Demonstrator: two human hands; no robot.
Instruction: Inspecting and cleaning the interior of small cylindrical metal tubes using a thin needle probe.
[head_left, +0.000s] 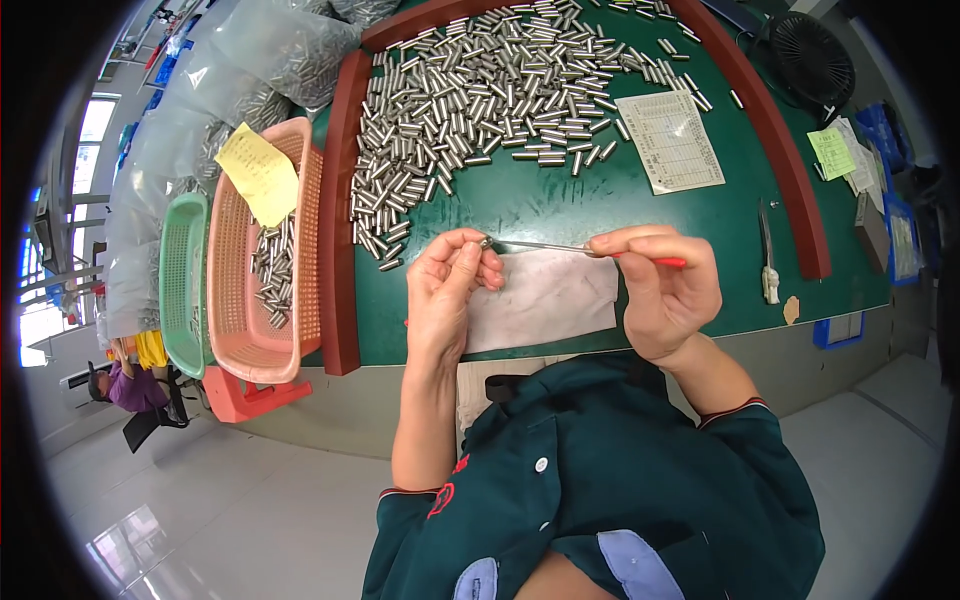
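My left hand (442, 295) pinches a small metal cylinder (486, 242) between thumb and fingers. In my right hand (672, 295) is a slim tool with a thin metal shaft (540, 246) and a red handle (669, 262); its exact kind is not clear. The shaft's far end meets the cylinder at my left fingertips. Below both hands a whitish cloth (545, 305) lies on the green tabletop (480, 205). Farther back, a big heap of similar shiny metal cylinders (480, 90) spreads over the table.
Reddish-brown rails (342, 220) border the work area. To the left stand a pink basket (305, 190) holding cylinders and a yellow paper (258, 172), a green basket (186, 215) and plastic bags (235, 60). A printed card (670, 140), pointed tool (768, 250) and black fan (812, 60) are right.
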